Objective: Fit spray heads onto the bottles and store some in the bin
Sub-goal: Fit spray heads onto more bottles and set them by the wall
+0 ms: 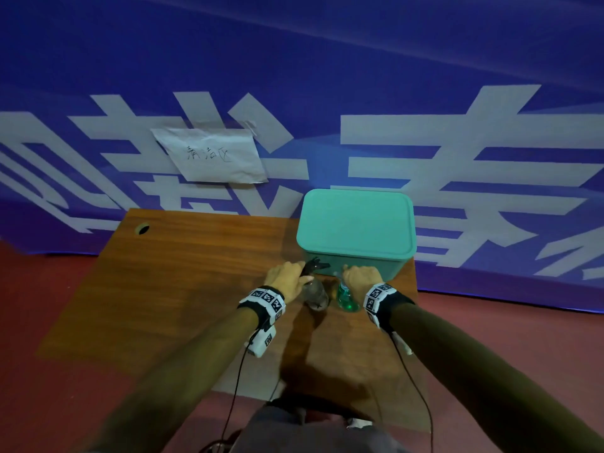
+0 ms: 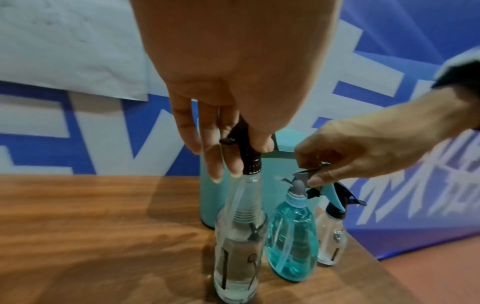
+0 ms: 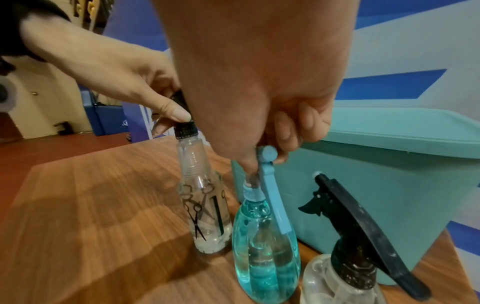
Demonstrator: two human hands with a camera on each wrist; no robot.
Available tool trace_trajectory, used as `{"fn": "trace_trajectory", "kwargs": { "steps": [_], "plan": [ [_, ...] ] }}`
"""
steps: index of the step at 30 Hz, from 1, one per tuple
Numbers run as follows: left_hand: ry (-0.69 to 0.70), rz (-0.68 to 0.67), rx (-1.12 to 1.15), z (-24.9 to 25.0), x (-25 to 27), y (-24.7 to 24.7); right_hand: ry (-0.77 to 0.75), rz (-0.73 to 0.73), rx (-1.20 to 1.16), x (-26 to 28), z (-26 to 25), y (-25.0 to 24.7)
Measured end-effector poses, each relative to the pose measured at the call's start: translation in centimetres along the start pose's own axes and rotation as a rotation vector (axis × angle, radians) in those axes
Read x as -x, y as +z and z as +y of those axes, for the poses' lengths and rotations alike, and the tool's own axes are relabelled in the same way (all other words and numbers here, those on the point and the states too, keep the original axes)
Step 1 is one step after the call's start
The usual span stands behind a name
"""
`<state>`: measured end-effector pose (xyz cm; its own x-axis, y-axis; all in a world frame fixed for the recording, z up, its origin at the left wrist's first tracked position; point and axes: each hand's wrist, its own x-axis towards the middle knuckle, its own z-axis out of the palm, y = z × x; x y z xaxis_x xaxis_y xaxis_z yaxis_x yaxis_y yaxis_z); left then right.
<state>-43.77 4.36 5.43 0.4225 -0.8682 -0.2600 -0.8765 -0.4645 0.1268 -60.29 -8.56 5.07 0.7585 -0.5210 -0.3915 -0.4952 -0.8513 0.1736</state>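
A clear bottle (image 2: 239, 246) printed with scissors stands on the wooden table (image 1: 183, 273). My left hand (image 2: 241, 158) pinches the black spray head (image 2: 246, 152) sitting on its neck. Right beside it stands a blue bottle (image 2: 291, 242) with liquid. My right hand (image 3: 262, 162) grips the blue-and-grey spray head (image 3: 270, 185) on top of that bottle, its trigger hanging down. In the head view both hands (image 1: 287, 279) (image 1: 361, 277) are close together just in front of the teal bin (image 1: 356, 223), whose lid is on.
A small clear bottle (image 3: 324, 281) with a black spray head (image 3: 358, 226) fitted stands right of the blue bottle, near the table's right edge. The bin sits at the back right corner against a blue banner. A cable hole (image 1: 142, 228) is at the far left.
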Motion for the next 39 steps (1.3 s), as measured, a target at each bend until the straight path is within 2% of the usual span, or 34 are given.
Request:
{"fn": "trace_trajectory", "kwargs": {
  "steps": [5, 13, 20, 30, 34, 39],
  "plan": [
    [-0.069, 0.016, -0.006, -4.0, 0.8, -0.5, -0.042, 0.023, -0.028, -0.7, -1.8, -0.7],
    [-0.199, -0.035, -0.086, -12.1, -1.9, -2.6, -0.077, 0.074, -0.055, -4.2, -6.0, -5.5],
    [-0.208, -0.013, -0.112, -21.1, -5.2, -5.0, -0.152, 0.017, -0.015, -11.2, -11.3, -10.1],
    [-0.209, 0.009, -0.15, -32.5, -11.3, -8.0, -0.104, 0.152, -0.229, -22.9, -18.2, -14.3],
    [-0.196, 0.031, -0.103, -36.0, -13.9, -8.9, -0.077, 0.229, -0.348, -27.5, -19.9, -15.5],
    [-0.173, 0.051, -0.04, -38.8, -17.0, -9.7, -0.045, 0.234, -0.411, -32.6, -21.0, -16.8]
  ]
}}
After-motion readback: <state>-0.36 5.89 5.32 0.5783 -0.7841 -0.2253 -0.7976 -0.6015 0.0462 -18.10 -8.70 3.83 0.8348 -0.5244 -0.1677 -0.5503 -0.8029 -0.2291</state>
